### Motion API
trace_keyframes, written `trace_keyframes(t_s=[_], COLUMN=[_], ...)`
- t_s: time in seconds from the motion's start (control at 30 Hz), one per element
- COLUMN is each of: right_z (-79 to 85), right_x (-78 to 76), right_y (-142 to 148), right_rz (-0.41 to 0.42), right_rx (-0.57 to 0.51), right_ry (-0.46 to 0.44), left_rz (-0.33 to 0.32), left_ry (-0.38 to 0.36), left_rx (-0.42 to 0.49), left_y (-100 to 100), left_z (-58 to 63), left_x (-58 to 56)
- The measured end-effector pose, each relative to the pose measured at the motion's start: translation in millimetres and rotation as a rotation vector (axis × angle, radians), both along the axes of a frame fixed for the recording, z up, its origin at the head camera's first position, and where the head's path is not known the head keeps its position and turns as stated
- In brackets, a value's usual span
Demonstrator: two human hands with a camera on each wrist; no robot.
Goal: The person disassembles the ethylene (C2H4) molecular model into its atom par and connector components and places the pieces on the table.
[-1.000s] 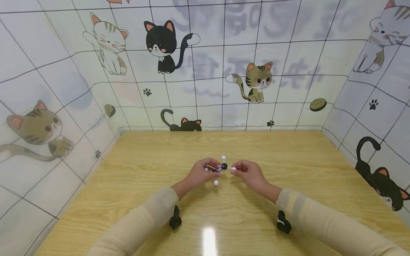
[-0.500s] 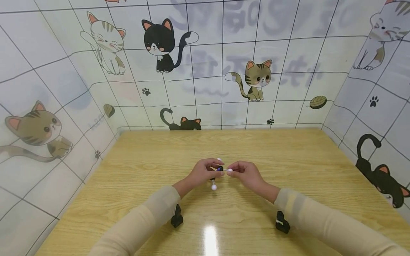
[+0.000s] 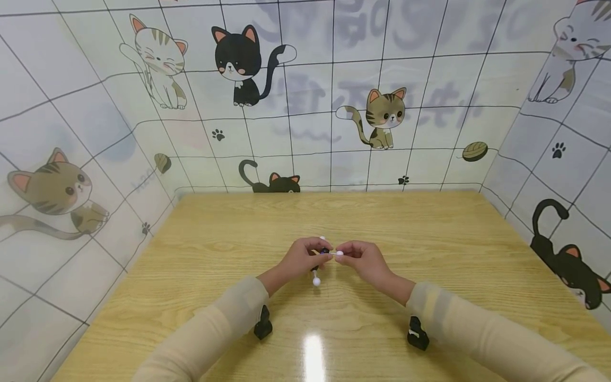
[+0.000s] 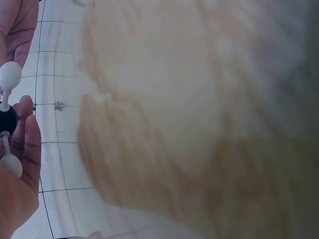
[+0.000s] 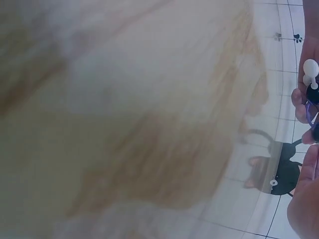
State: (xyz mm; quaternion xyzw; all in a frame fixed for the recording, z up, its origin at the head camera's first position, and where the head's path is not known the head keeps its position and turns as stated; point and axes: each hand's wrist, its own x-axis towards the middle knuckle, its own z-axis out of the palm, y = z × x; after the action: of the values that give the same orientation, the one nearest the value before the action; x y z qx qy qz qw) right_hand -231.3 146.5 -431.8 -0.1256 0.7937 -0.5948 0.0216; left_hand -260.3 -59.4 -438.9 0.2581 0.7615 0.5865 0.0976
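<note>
Above the middle of the table, my left hand [image 3: 302, 258] grips a ball-and-stick molecular model by a black ball [image 3: 325, 250]. Thumb and fingers of my right hand [image 3: 371, 262] pinch a white ball [image 3: 339, 253] on a short white stick pointing at that black ball. Below my left fingers another white ball [image 3: 316, 281] sticks out toward me. In the right wrist view, purple curved connectors [image 5: 309, 113] run between two black balls. The left wrist view has a black ball [image 4: 7, 119] with white balls above and below it. My left fingers hide part of the model.
A wood-grain table [image 3: 406, 217] with a glossy light reflection lies under both hands. Cat-patterned sheeting [image 3: 310, 175] stands along its back and both sides. A black wrist device [image 3: 263, 323] hangs under the left sleeve, and another device [image 3: 417, 334] under the right.
My left fingers have moved onto the black ball nearer my right hand, and the model has turned. My right hand has shifted left with its white ball, bringing the hands closer together.
</note>
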Motion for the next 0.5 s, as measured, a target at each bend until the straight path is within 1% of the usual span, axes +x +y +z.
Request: trace_keyframes(t_s=[0.17,0.2,0.37,0.5], right_z=[2.2,-1.6,-2.2,-0.1], right_x=[2.6,0.7,2.3,4.1], right_y=[-3.5,-3.4,-6.3,-8.0], right_rz=[0.002,-0.004,-0.018,-0.019], right_rx=[-0.026,-0.029,-0.028,-0.046], right_ry=[-0.005,-0.009,-0.009,-0.016], left_rz=[0.019,0.023,0.039,0.051], left_ry=[0.021,0.027,0.084,0.124], left_rx=[-0.016,-0.022,-0.038,-0.029], left_y=[-1.7,-2.1,-4.2,-5.6], left_z=[-0.3,-0.7,-1.4,-1.4], left_x=[1.1,0.9,0.9,2.0])
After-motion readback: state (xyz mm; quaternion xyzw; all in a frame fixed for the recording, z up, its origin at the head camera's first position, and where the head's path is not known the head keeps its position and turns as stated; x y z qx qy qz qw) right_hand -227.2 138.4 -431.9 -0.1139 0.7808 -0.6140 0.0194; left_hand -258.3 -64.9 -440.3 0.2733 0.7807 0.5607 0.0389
